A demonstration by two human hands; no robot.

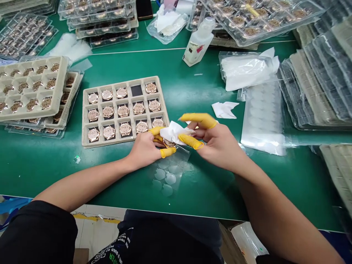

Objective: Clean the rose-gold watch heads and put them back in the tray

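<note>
Yellow finger covers are on the fingertips of both hands. My left hand [148, 147] pinches a rose-gold watch case [169, 143] just off the front right corner of a beige tray [85, 139]. My right hand [213, 141] holds a folded white cloth [176, 132] against the top of that case, its thumb on the cloth and its forefinger stretched out above. The cloth covers much of the case. Rows of similar cases lie in the tray, and one back-row compartment [136, 90] shows only its dark bottom. A clear sheet with round films [170, 178] lies below my hands.
Stacked trays of cases [31, 88] stand at the left, with more at the back. A white bottle [198, 42] stands at the back centre. To the right are a white cloth piece [224, 109], a bag of white cloths [247, 71], a film strip [262, 117] and stacked trays [316, 77].
</note>
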